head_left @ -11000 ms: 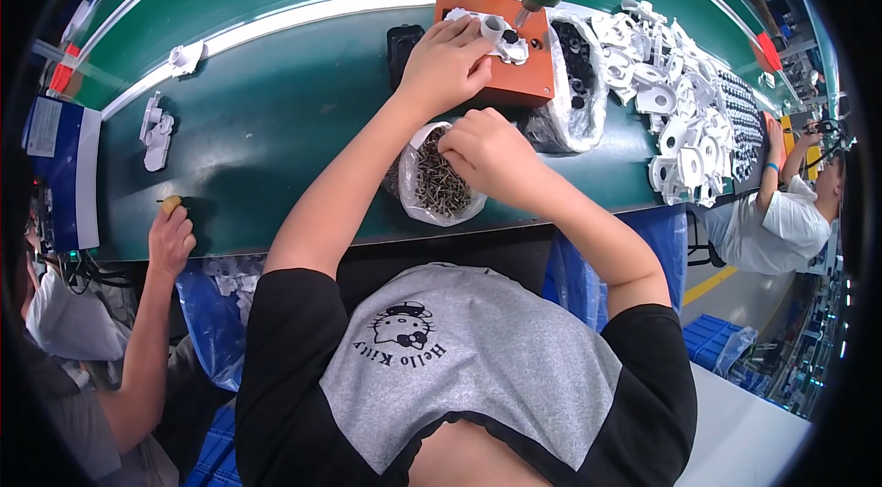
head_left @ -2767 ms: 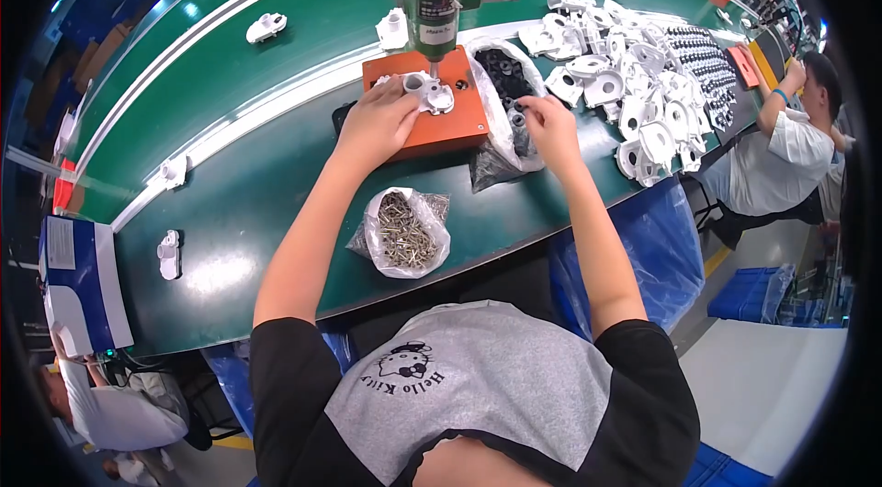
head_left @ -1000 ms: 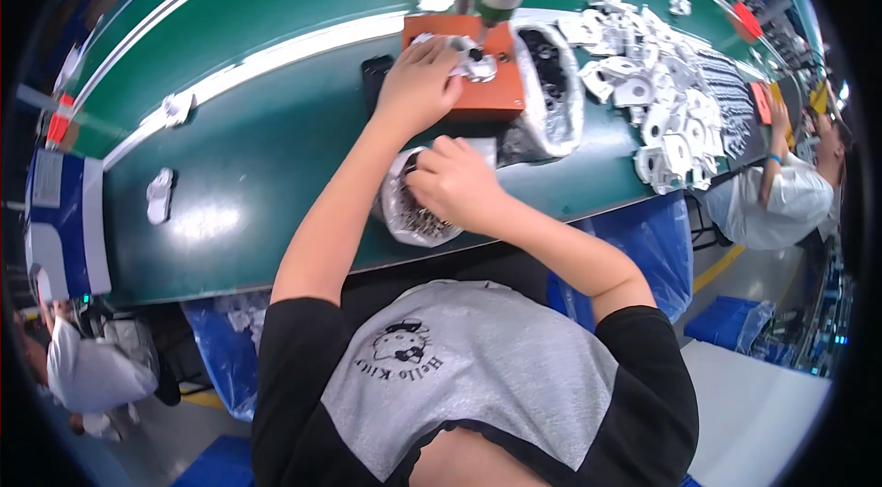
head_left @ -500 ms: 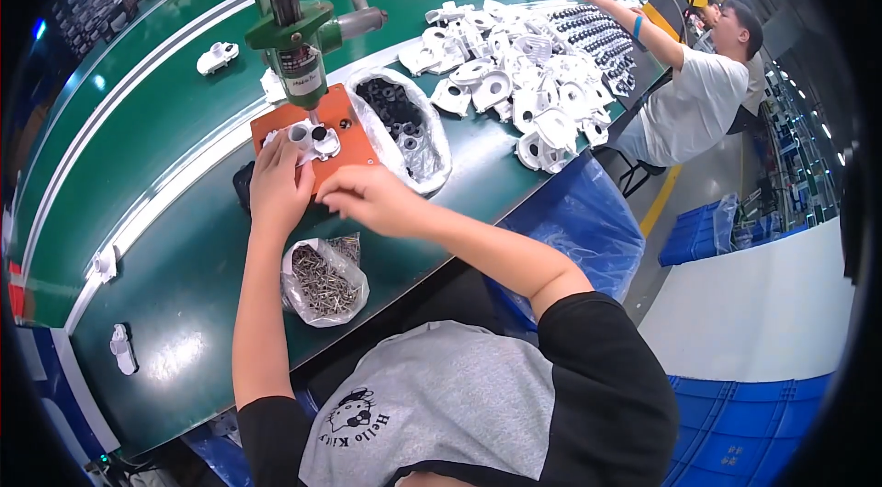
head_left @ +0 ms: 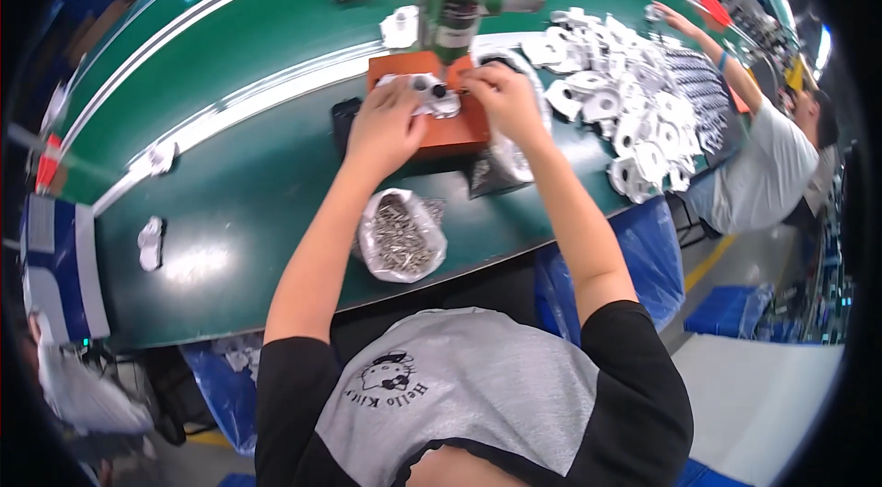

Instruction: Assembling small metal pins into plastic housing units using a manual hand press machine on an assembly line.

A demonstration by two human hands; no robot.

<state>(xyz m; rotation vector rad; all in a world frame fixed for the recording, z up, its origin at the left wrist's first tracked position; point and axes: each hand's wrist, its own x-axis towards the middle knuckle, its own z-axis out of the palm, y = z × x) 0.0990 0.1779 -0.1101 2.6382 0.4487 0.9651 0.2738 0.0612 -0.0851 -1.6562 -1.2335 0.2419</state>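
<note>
A white plastic part (head_left: 445, 107) with a black round piece (head_left: 439, 92) in it lies on an orange fixture block (head_left: 446, 136). My left hand (head_left: 386, 129) is closed over the part's left end and holds it on the block. At the block's right side, my right hand (head_left: 507, 101) has its fingertips pinched together near the part; what they hold, if anything, is too small to make out. Above the block stands a green machine head (head_left: 457, 14), blurred, its lower tip close between my hands. A bag of black parts (head_left: 508, 165) is partly covered by my right hand and forearm.
An open bag of metal screws (head_left: 401, 234) stands near the table's front edge. White parts (head_left: 634, 101) are heaped at right, beside rows of black pieces (head_left: 695, 87). Several single white parts, one (head_left: 152, 243) at left, lie around. A co-worker (head_left: 767, 161) reaches over at right.
My right hand has moved from just above the screw bag up to the block's right side. My left hand stays on the white part. The whole view has shifted and turned.
</note>
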